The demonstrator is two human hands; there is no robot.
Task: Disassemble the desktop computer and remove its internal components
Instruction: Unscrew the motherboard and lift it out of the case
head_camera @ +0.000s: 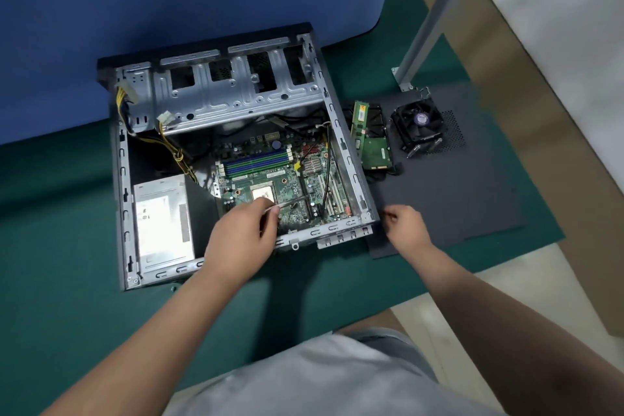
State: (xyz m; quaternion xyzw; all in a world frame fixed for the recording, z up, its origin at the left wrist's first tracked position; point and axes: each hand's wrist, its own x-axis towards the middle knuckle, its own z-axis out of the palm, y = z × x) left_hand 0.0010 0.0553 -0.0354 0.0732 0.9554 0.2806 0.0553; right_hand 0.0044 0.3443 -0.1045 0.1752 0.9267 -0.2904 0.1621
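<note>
Motherboard (287,179) under left hand (241,233) whose fingers pinch a thin metal lever (287,205); right hand (407,224) loosely curled, empty.

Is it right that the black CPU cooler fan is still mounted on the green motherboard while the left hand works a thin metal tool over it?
Not quite. The head view shows the black CPU cooler fan lying outside the case on the dark grey side panel. The left hand does hold a thin metal tool over the green motherboard.
</note>
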